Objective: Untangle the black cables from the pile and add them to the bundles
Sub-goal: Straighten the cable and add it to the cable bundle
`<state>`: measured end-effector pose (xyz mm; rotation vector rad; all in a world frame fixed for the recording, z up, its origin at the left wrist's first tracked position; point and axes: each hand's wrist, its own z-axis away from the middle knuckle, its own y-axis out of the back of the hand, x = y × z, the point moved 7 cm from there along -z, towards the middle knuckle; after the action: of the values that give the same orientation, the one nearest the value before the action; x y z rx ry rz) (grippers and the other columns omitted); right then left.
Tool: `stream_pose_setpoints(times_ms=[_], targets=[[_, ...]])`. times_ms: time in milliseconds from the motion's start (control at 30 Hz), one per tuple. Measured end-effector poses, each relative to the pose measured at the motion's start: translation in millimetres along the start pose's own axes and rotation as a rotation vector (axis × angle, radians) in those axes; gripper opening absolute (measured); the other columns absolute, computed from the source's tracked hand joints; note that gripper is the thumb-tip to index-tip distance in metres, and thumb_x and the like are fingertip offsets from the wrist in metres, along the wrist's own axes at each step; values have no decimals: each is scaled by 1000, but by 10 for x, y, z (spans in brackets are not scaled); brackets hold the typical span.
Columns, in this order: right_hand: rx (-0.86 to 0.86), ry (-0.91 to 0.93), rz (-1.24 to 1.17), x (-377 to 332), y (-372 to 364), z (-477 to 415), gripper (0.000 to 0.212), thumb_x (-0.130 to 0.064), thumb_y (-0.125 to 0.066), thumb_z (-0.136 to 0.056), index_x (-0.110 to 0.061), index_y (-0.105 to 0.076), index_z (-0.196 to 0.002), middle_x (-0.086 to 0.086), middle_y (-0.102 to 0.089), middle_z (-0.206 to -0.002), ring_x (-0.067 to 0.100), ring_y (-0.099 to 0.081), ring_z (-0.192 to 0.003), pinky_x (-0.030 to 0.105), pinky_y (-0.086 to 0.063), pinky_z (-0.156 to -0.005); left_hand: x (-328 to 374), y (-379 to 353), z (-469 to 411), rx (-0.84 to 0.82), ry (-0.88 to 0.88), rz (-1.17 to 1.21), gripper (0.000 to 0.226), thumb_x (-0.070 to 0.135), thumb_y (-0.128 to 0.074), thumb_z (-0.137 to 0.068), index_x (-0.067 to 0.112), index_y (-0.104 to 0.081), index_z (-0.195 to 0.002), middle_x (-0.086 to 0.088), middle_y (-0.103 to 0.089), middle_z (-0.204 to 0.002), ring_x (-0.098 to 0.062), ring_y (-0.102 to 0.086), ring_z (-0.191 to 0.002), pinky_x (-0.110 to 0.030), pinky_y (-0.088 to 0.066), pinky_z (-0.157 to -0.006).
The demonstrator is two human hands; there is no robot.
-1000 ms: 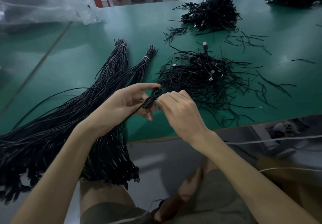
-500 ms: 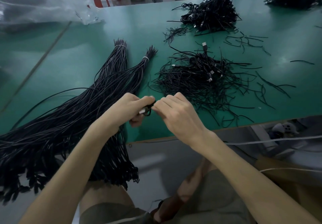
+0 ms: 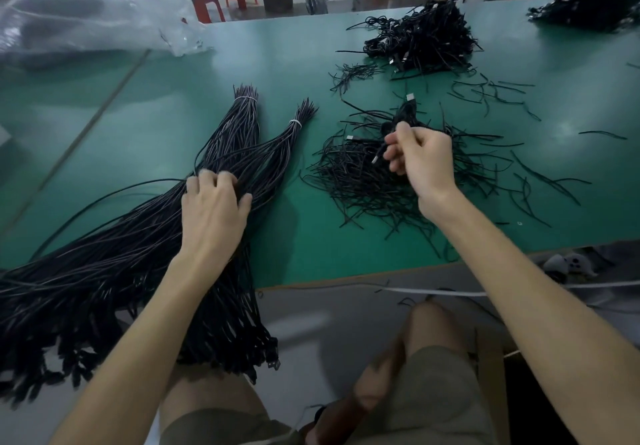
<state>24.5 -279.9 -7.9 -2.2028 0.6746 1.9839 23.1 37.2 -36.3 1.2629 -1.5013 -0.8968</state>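
Note:
Two long bundles of black cables, each tied near the top with a white tie, fan out across the green table and hang over its front edge. My left hand rests on them, its fingertips touching the strands. To the right lies the tangled pile of black cables and ties. Over it my right hand pinches a coiled black cable; a metal plug pokes out beside the fingers.
A second black pile lies farther back and a third at the far right corner. Loose black ties are scattered on the right. A clear plastic bag sits at the back left. My knees are below the table's front edge.
My hands, together over the front edge on one small cable coil, have parted. The left went left onto the bundles; the right went up to the pile and now pinches a cable.

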Motion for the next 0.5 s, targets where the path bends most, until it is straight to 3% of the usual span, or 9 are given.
stream_pose_setpoints(times_ms=[167,233,367,500], targets=[[-141,-157,15,258,-161,-24,22,-31,-51,-109,-18,-66,-101,2,-75,-98,13,-66,-73,32,-55,-72,7,-81,-14,5,-39,-15,34,33,-58,-104,9,-62,-127,-15,-56,-124,-36,-47,-119,-48,-39,-100],[-195,-132,55,310,-293,82,19,-26,-53,-107,-14,-68,-109,-1,-75,-96,9,-66,-70,29,-55,-69,19,-99,4,4,-67,-6,33,35,-58,-103,13,-62,-128,-12,-54,-122,-34,-46,-117,-47,-38,-99],[-317,-73,78,283,-735,330,13,-16,-57,-104,-8,-67,-108,3,-75,-91,12,-69,-67,25,-54,-58,0,-125,-3,-31,-100,6,36,42,-65,-99,19,-67,-127,-8,-52,-122,-32,-44,-119,-45,-35,-100],[-469,-118,56,225,-1240,517,12,-15,-58,-102,-6,-65,-106,9,-76,-94,19,-76,-74,32,-59,-64,1,-141,-51,-69,-93,-20,40,46,-69,-95,20,-65,-125,-8,-52,-126,-32,-44,-122,-46,-35,-102]])
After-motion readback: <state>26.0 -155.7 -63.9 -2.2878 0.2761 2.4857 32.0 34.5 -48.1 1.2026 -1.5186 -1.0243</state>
